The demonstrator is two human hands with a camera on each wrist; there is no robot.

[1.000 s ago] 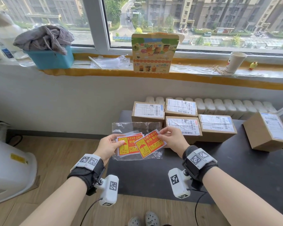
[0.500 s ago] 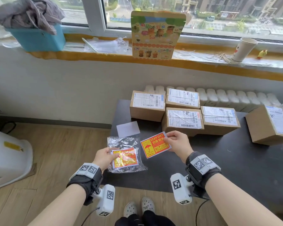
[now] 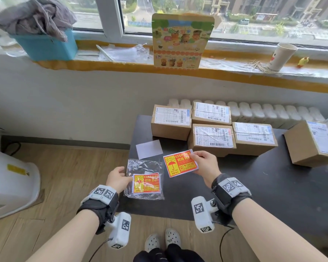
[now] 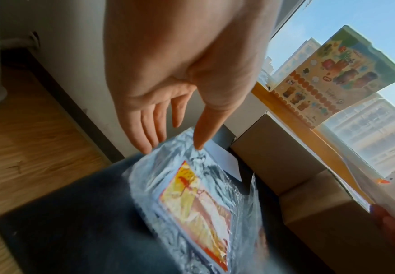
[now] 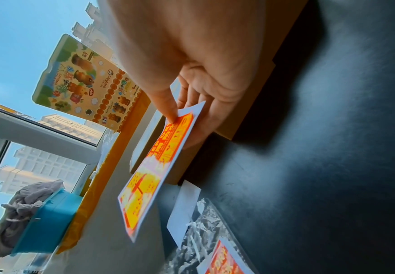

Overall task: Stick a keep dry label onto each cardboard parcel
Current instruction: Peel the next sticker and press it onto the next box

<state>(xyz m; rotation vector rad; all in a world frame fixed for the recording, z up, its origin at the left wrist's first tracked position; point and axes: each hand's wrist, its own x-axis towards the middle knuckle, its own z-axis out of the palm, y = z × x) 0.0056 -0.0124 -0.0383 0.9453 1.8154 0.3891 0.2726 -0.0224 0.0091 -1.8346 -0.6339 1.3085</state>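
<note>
My right hand [image 3: 196,160] pinches one red and yellow keep dry label [image 3: 180,163] by its right edge, thumb on top [image 5: 170,109], and holds it above the black table [image 3: 273,186]. The label [image 5: 154,170] hangs in front of the nearest parcel [image 3: 211,138]. A clear plastic bag [image 3: 146,167] with more labels [image 3: 147,184] lies at the table's front left. My left hand [image 3: 128,176] has straight fingers, and their tips [image 4: 198,144] touch the bag's [image 4: 191,194] near edge. Several cardboard parcels [image 3: 170,120] with white shipping labels are grouped at the back of the table.
A white backing sheet [image 3: 149,149] lies on the table between the bag and the parcels. One more parcel [image 3: 311,142] stands apart at the right. A radiator [image 3: 263,112] runs behind the table. A white bin [image 3: 11,178] stands on the floor at the left.
My right hand drew one label out of the bag and carried it right. My left hand lowered the bag onto the table and loosened its grip to straight fingers.
</note>
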